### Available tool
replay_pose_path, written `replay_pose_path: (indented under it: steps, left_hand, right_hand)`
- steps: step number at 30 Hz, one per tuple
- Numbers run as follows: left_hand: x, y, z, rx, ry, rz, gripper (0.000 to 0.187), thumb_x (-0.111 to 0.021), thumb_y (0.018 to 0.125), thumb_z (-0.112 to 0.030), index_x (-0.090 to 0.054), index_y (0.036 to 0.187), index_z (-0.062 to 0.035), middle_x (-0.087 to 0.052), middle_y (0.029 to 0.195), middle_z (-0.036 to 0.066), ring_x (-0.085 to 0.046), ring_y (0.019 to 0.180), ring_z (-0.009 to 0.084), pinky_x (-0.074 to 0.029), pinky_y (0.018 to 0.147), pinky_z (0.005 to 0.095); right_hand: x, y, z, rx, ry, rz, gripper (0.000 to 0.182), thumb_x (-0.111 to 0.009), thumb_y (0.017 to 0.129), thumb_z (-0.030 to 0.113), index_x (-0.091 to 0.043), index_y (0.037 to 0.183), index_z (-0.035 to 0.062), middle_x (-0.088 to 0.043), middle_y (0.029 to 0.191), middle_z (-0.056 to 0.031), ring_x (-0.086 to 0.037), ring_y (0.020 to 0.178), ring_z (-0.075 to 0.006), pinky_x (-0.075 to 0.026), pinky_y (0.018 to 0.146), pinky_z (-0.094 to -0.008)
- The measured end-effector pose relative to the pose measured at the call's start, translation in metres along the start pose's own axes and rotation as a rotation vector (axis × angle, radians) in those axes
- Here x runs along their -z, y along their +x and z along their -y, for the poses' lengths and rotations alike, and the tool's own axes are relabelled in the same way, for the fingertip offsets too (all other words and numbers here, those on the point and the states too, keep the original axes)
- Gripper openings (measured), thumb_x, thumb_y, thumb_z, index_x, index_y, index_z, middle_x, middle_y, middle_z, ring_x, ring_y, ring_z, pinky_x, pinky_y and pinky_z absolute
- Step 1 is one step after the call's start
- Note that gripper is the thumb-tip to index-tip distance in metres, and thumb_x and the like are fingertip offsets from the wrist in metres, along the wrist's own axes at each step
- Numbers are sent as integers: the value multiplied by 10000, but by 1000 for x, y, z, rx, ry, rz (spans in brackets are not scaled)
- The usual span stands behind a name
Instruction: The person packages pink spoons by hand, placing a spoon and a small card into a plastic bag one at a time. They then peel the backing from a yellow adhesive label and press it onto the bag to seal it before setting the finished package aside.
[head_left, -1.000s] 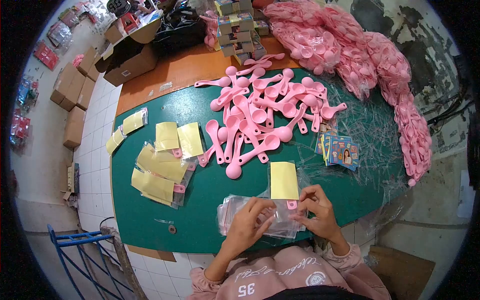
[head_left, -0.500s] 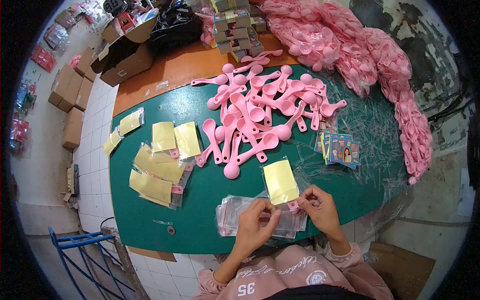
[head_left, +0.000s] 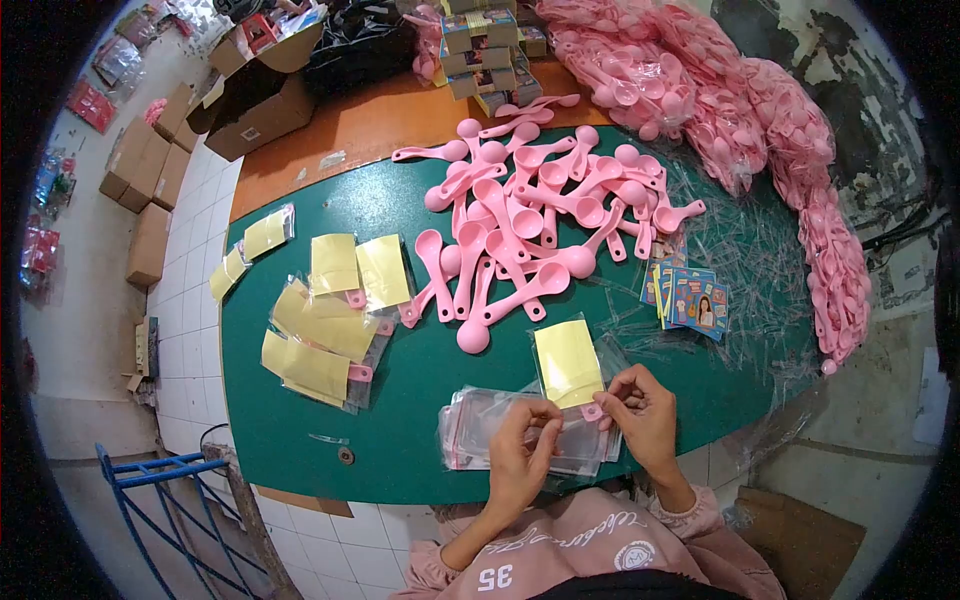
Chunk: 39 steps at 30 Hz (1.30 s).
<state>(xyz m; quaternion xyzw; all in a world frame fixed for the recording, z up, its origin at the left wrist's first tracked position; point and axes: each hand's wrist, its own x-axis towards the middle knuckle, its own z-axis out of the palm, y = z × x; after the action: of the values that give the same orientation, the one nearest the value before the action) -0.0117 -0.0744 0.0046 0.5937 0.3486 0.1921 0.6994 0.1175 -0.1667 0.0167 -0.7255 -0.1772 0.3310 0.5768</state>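
Observation:
A clear plastic bag (head_left: 568,362) with a yellow card and a pink measuring spoon inside lies in front of me. The spoon's handle end (head_left: 591,411) shows at the bag's near edge. My right hand (head_left: 645,422) pinches this edge at its right corner. Beside the left corner, my left hand (head_left: 525,455) has thumb and forefinger closed in a pinch; what is between them is too fine to make out. Beneath both hands rests a stack of flat clear bags (head_left: 468,432).
Loose pink spoons (head_left: 500,230) are heaped on the green table (head_left: 290,465). Filled bags (head_left: 325,320) lie at left, picture cards (head_left: 695,300) at right among plastic scraps. Bundled cards (head_left: 485,60) and large bags of spoons (head_left: 700,110) stand behind. A blue metal frame (head_left: 165,475) is at lower left.
The view has shifted slightly, so the table's things appear a little to the right. Both hands keep nearly the same place, with the left fingertips slightly farther from the bag's edge.

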Motion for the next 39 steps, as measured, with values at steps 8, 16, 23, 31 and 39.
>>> replay_pose_path:
  steps: [8,16,23,31,39]
  left_hand:
    - [-1,-1,-8,-32,151,14,438,-535,842,-15,-409,1261,-23,-510,1097,77,-526,800,88,-474,545,194]
    - [39,9,-36,-247,294,-58,399,-559,793,5,-519,1184,-69,-515,1147,113,-558,787,137,-460,534,219]
    - [145,52,-53,-394,1244,-329,469,-639,757,-243,-513,1208,-259,-329,1338,133,-376,1135,315,-345,858,530]
    - [196,109,-40,-424,1724,-191,618,-587,655,-623,-460,1223,-415,-55,1466,81,81,1317,411,-1,904,737]
    - [259,156,-40,-268,1721,-493,531,-569,745,-533,-440,1241,-396,-55,1469,29,58,1330,373,-5,889,754]
  right_hand:
    - [2,-1,3,-35,-56,17,274,-609,790,12,-574,1061,-10,-615,693,-59,-567,552,-72,-438,468,-193]
    - [-2,-5,18,67,-53,98,277,-596,785,2,-581,1062,-14,-617,811,-98,-598,644,-108,-476,576,-218]
    - [-1,-2,24,319,-287,102,227,-624,758,32,-617,985,18,-580,873,-103,-590,704,-149,-469,628,-254]
    - [1,-3,26,321,-386,96,208,-626,749,27,-629,958,23,-563,904,-101,-576,695,-147,-462,621,-253]
    - [7,0,29,288,-401,65,217,-618,735,7,-631,951,21,-563,905,-99,-564,705,-147,-462,635,-247]
